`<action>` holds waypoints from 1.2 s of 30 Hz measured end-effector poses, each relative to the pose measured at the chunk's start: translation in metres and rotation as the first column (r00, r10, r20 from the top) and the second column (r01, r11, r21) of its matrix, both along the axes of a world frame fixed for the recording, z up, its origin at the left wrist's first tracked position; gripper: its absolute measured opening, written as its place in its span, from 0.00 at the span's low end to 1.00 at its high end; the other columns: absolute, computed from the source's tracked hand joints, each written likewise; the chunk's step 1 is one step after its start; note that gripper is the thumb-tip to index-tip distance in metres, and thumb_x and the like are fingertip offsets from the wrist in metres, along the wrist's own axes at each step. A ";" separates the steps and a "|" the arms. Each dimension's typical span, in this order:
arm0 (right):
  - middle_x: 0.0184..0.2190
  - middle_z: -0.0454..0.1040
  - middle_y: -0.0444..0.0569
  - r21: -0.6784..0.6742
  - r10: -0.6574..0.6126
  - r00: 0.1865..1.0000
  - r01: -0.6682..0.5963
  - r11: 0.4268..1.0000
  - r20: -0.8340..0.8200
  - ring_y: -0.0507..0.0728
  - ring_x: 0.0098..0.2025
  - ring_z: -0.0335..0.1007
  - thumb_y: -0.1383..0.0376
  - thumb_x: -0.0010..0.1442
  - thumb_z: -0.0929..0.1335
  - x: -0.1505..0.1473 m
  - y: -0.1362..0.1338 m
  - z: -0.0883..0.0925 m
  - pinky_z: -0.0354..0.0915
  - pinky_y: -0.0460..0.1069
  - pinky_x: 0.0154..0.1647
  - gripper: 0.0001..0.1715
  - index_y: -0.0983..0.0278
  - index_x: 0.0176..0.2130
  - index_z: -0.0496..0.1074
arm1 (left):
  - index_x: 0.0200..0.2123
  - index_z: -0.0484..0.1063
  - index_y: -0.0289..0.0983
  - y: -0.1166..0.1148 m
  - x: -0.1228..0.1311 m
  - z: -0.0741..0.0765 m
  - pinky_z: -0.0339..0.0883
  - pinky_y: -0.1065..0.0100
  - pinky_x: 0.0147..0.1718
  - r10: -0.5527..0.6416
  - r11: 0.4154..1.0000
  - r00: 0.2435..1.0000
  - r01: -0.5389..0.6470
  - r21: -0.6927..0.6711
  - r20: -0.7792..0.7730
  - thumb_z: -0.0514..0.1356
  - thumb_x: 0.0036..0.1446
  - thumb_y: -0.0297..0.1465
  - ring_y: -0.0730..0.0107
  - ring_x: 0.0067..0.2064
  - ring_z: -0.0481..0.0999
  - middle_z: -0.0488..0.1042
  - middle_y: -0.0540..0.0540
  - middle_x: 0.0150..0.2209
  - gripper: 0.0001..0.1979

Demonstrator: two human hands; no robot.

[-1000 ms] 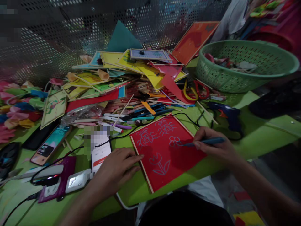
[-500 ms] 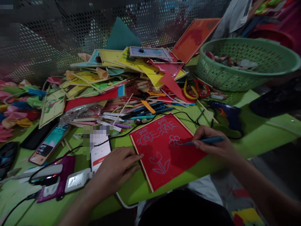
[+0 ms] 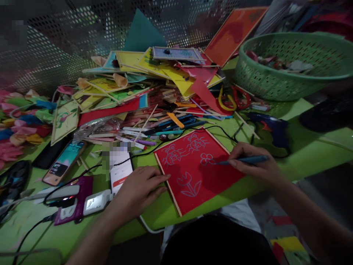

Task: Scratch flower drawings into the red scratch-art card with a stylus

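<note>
My right hand grips a blue pen, its tip at a small flower outline on the red sheet. Thin wooden strips edge the sheet on its left, top and upper right sides. Two ladybug-like outlines and a tulip with leaves are drawn on it in pale blue. My left hand rests with fingers stretched out, its index fingertip on the sheet's left strip. Just behind that hand lies a lit phone, partly covered by a black cable.
A purple power strip and a second phone lie at the left. Behind the sheet are loose pens and a pile of framed coloured sheets. A blue glue gun and green basket stand at the right.
The whole view has shifted slightly, with the table's things sitting a little farther right and higher. The pen tip stays by the small flower, and my left hand keeps its place on the sheet's edge.
</note>
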State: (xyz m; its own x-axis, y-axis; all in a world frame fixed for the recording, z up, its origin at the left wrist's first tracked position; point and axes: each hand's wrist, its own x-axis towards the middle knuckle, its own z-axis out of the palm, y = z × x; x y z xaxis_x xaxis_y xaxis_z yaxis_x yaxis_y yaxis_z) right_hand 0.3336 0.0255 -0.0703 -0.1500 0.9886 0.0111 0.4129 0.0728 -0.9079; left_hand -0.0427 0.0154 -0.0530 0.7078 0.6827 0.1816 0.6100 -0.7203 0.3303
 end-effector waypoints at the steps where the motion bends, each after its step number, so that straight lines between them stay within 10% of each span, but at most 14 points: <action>1: 0.21 0.68 0.44 -0.003 -0.007 1.000 0.007 1.000 0.000 0.54 0.23 0.59 0.48 0.59 0.75 0.000 0.000 0.001 0.54 0.50 0.23 0.19 0.58 0.29 0.75 | 0.56 0.77 0.42 0.000 0.000 0.000 0.68 0.67 0.39 -0.002 1.000 1.000 0.002 -0.002 -0.001 0.58 0.69 0.31 0.69 0.42 0.77 0.78 0.46 0.42 0.15; 36: 0.22 0.67 0.43 -0.077 -0.017 0.985 0.004 0.997 -0.171 0.54 0.24 0.58 0.52 0.56 0.76 0.009 0.001 -0.007 0.51 0.51 0.24 0.16 0.59 0.27 0.73 | 0.56 0.75 0.41 0.001 0.000 -0.002 0.70 0.66 0.40 -0.014 1.000 1.000 0.013 0.019 0.009 0.58 0.70 0.32 0.68 0.42 0.79 0.79 0.47 0.42 0.14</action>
